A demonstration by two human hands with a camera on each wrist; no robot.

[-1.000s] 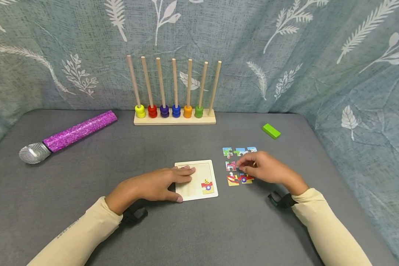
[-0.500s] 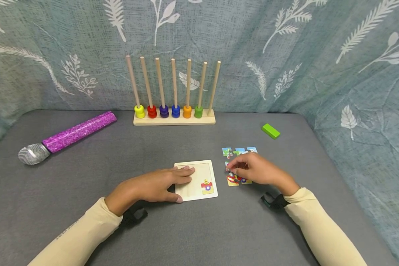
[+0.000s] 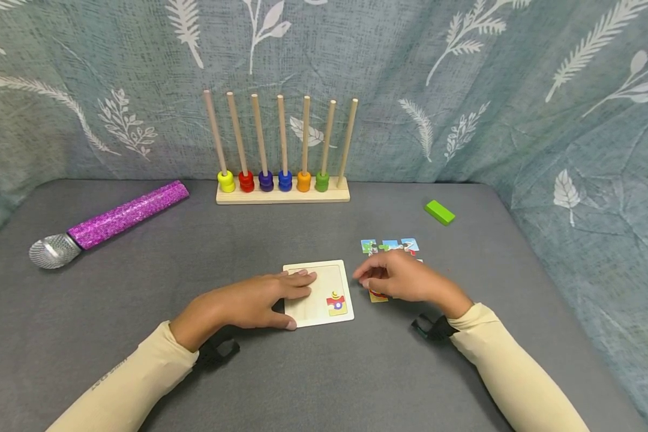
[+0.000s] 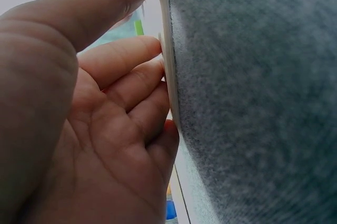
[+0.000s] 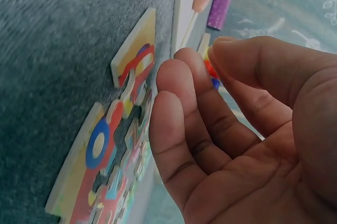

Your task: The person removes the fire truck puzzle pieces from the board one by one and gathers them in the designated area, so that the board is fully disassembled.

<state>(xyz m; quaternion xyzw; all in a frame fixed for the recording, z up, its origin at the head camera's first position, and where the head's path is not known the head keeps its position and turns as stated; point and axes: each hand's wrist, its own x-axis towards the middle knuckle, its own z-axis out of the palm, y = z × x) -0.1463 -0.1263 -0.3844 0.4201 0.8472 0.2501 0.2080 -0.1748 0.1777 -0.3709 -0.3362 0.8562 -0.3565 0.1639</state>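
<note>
My left hand (image 3: 256, 301) lies over the left side of a square wooden puzzle tray (image 3: 313, 264), its fingers spread and the thumb on the near corner. In the left wrist view, its fingers (image 4: 145, 84) meet the tray's edge. One puzzle piece with a red and blue design (image 3: 337, 303) sits in the tray's lower right corner. My right hand (image 3: 405, 277) hovers over the loose puzzle pieces (image 3: 391, 245), its fingers loosely bent. In the right wrist view, its thumb overlaps the index fingertip (image 5: 224, 50), and no piece shows there. The hand hides most of the middle pieces.
A wooden peg stand (image 3: 283, 199) with coloured beads stands at the back against the leafy curtain. A glittery purple microphone (image 3: 129, 214) lies on the left. A green block (image 3: 440, 212) rests behind the pieces, on the right of the grey table (image 3: 237, 384).
My right hand has moved left over the loose pieces, its fingertips now close to the tray's right edge. My left hand and the tray stay where they were.
</note>
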